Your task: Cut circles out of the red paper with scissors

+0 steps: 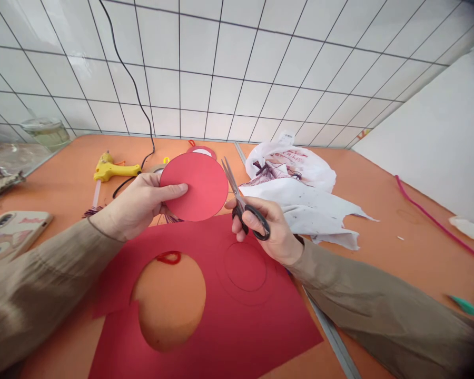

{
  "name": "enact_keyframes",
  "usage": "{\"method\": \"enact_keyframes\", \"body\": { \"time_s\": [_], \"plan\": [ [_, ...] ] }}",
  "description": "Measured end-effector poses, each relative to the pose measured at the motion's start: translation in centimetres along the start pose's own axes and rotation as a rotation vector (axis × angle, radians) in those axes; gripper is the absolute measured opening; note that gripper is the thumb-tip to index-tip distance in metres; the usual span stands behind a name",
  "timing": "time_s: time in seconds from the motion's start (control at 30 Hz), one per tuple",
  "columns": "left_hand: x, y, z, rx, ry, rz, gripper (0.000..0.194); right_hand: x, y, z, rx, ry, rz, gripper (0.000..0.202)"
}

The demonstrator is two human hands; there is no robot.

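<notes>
My left hand (146,197) pinches a round red paper disc (201,189) by its left edge, thumb on top. In my right hand (272,223) is a pair of scissors (239,200) with black handles, its blades pointing up beside the disc's right edge and slightly apart. Beneath both hands lies a large red paper sheet (237,331) with a round hole cut in it. Two pencil-like circles, one inside the other, are drawn on the sheet's right part. A red fuzzy loop (169,257) shows at the top of the hole.
A yellow glue gun (116,169) with a black cord lies at the back left, a phone (13,237) nearer. White plastic bags and torn white cloth (316,208) lie right of centre. A pink fuzzy stem (438,218) and a green object (465,304) lie far right.
</notes>
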State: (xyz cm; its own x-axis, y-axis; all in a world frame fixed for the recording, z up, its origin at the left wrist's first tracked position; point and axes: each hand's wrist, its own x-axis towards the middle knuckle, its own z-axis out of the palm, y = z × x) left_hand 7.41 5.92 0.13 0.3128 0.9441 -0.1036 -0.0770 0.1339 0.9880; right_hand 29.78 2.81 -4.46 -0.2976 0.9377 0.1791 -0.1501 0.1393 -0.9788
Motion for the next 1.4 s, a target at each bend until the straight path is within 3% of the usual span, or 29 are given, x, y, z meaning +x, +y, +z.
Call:
{"method": "enact_keyframes", "body": {
  "time_s": [0.27,0.5,0.63,0.83,1.0,1.17,1.4],
  "plan": [
    [0.1,-0.6,0.3,-0.118,0.007,-0.047,0.012,0.3,-0.3,0.3,0.034,0.003,-0.001,0.033],
    [-0.6,-1.5,1.7,-0.290,-0.030,-0.044,0.012,0.8,-0.6,1.1,0.052,0.031,-0.030,0.025],
    [-0.9,-2.0,2.2,-0.282,-0.115,-0.054,0.018,0.8,-0.8,1.4,0.011,0.071,0.014,0.017],
    [-0.9,-1.8,2.1,-0.283,-0.123,-0.096,0.017,0.8,-0.8,1.6,0.007,0.108,0.052,0.019],
    [-0.7,-1.0,1.5,-0.230,-0.092,-0.136,0.012,0.8,-0.8,1.4,-0.004,0.089,0.043,0.018],
    [-0.4,-0.9,1.1,-0.160,-0.168,-0.135,0.010,0.9,-1.0,1.5,-0.081,0.079,0.010,0.017],
    [-0.6,-1.1,1.3,-0.132,-0.168,-0.151,0.010,0.8,-0.7,1.5,-0.081,0.014,0.025,0.013]
  ]
}}
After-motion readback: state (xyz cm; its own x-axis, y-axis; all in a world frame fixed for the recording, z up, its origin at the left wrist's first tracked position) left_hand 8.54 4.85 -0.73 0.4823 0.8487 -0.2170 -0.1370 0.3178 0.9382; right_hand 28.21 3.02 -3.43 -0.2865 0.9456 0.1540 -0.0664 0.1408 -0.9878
